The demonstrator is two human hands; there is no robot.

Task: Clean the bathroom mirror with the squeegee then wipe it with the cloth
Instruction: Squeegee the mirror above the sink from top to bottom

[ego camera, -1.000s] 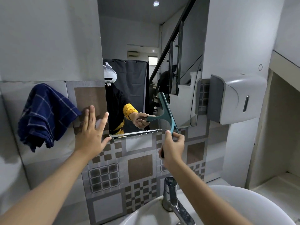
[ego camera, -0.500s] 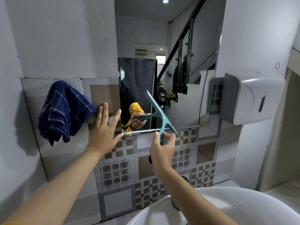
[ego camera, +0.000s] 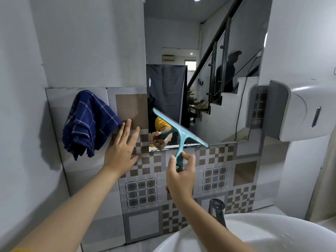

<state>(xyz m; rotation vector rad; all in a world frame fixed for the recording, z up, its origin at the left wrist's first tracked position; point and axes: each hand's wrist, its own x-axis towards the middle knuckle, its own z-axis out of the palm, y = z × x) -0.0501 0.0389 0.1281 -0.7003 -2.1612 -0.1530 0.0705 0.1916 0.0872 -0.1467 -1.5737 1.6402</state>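
Note:
The mirror [ego camera: 209, 51] hangs on the wall above the patterned tiles. A teal squeegee [ego camera: 179, 130] lies with its blade slanted across the mirror's lower left corner, its right tip past the bottom edge. My right hand [ego camera: 181, 174] grips the squeegee's handle just below the mirror. My left hand [ego camera: 121, 149] presses flat, fingers spread, on the tiles left of the mirror. A dark blue checked cloth [ego camera: 89, 122] hangs on the wall, right next to my left hand's fingertips.
A white and grey dispenser [ego camera: 301, 111] juts from the wall right of the mirror. Below are a white basin [ego camera: 272, 233] and a chrome tap [ego camera: 217, 210]. The left wall stands close beside the cloth.
The squeegee has slid left along the mirror's bottom part, toward its lower left corner. My left hand has stayed flat on the tiles. The view has shifted left.

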